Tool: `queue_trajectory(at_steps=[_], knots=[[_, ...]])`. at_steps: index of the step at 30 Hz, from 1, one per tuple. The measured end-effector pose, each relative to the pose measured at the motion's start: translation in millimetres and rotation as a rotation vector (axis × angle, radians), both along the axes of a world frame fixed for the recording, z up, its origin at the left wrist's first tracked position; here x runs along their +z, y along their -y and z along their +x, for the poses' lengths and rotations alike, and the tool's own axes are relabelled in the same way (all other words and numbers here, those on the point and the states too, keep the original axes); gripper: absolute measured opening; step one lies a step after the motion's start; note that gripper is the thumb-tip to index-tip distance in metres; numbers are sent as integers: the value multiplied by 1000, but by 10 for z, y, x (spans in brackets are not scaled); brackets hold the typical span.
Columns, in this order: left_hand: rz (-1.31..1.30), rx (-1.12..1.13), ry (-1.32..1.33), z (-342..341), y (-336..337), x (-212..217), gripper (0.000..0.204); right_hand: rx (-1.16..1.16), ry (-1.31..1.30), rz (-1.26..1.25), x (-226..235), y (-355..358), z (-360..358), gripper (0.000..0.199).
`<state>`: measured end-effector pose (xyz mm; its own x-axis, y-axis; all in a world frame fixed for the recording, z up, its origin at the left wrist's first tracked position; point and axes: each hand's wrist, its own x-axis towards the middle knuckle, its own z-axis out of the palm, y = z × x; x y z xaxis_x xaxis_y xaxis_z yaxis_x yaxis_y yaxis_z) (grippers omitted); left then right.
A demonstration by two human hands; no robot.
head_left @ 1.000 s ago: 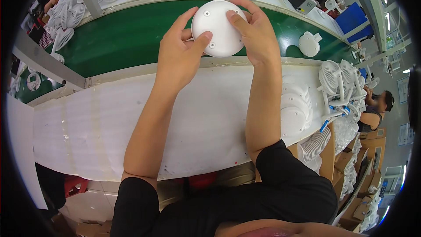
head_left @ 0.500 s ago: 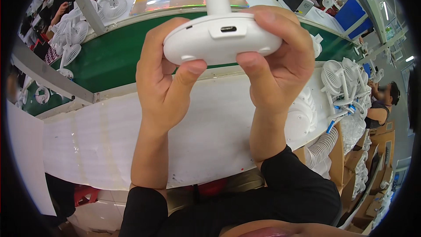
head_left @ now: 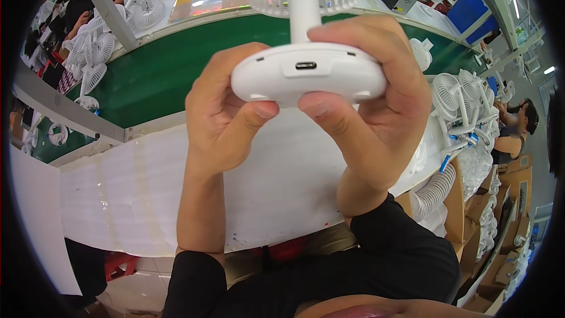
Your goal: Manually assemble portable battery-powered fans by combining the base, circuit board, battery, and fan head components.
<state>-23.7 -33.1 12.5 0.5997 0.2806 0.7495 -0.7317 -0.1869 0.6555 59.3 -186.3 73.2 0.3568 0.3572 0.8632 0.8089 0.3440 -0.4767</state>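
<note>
Where a second ago the underside faced the person, the white fan (head_left: 303, 20) now shows its base rim, stem pointing up, upper centre of the frame. Port (head_left: 305, 65) in plain sight; right-hand slot (head_left: 351, 54) also visible, unlike half a second back, so the whole edge can probably be read. Left hand (head_left: 218, 121) and right hand (head_left: 379, 112) pinch opposite sides of the base, thumbs below, fingers curled over the top. Green surface (head_left: 153, 82) behind, white tabletop (head_left: 147, 188) lower.

No label, number or sign can be read.
</note>
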Motion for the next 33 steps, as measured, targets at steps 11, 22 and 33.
queue_trajectory(at_steps=[11,22,33], knots=[[-333,-151,-14,139,167,243,28,-15,314,41,6,-82,134,40],[-841,298,275,-74,-702,84,35,332,-182,-141,-612,-906,-354,33],[-155,466,123,-268,-414,233,29,878,-895,-422,-465,-677,-354,59]])
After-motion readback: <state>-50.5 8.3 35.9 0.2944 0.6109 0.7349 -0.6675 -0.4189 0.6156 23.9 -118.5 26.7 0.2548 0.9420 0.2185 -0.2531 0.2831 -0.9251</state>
